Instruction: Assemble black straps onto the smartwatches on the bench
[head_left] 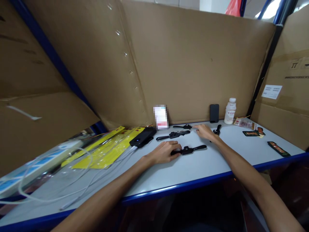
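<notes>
While the left hand (pixel 165 152) is gripping the near watch (pixel 188 149), the open right hand (pixel 205 131) is reaching, empty, for the far watch (pixel 183 126), which needs pinching.

1. The left hand (pixel 166 152) lies on one end of a black watch (pixel 189 149) on the grey table (pixel 193 170).
2. The right hand (pixel 205 131) reaches toward another watch (pixel 183 126), maybe touching it.
3. A third watch (pixel 172 135) lies between them.
4. A white bottle (pixel 230 111) stands beside a black phone (pixel 214 113).
</notes>
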Tool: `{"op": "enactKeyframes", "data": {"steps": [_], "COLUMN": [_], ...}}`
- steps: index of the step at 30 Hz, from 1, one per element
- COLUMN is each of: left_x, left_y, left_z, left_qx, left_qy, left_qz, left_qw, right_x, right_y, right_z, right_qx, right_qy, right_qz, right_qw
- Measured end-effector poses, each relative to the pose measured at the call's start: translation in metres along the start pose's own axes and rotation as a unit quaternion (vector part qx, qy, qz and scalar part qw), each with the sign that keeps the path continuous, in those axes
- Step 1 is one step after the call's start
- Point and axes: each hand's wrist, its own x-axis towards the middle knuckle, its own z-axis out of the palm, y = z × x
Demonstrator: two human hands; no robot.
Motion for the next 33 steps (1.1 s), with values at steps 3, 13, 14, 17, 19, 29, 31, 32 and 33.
{"op": "enactKeyframes", "data": {"steps": [3,13,14,17,19,29,31,32,33], "left_x": [0.0,0.0,0.0,0.0,0.0,0.0,0.0,0.0,0.0], "left_y": [0.001,0.001,0.001,0.002,0.002,0.001,0.001,0.001,0.001], "left_z": [0.0,-0.001,-0.001,-0.002,-0.002,0.0,-0.001,-0.001,-0.002], "left_qx": [0.005,0.006,0.005,0.006,0.006,0.001,0.002,0.002,0.002], "left_qy": [-0.002,0.006,0.007,0.002,-0.002,-0.002,-0.003,-0.003,-0.004], "left_qz": [-0.001,0.002,0.001,-0.003,-0.005,-0.005,-0.004,-0.003,-0.002], "left_qw": [1.0,1.0,1.0,1.0,1.0,1.0,1.0,1.0,1.0], "right_x": [0.004,0.005,0.004,0.0,-0.001,0.003,0.002,0.001,0.001], "right_y": [-0.011,-0.006,-0.005,-0.004,-0.005,-0.007,-0.008,-0.008,-0.009], "right_z": [0.009,0.003,0.001,-0.003,-0.005,-0.002,-0.003,-0.004,-0.004], "right_qx": [-0.023,-0.03,-0.029,-0.024,-0.017,0.017,0.025,0.029,0.033], "right_qy": [-0.029,-0.058,-0.063,-0.074,-0.076,-0.092,-0.093,-0.092,-0.09], "right_qz": [-0.036,-0.031,-0.027,-0.02,-0.023,-0.058,-0.077,-0.087,-0.097], "right_qw": [0.999,0.997,0.997,0.997,0.997,0.994,0.992,0.992,0.991]}}
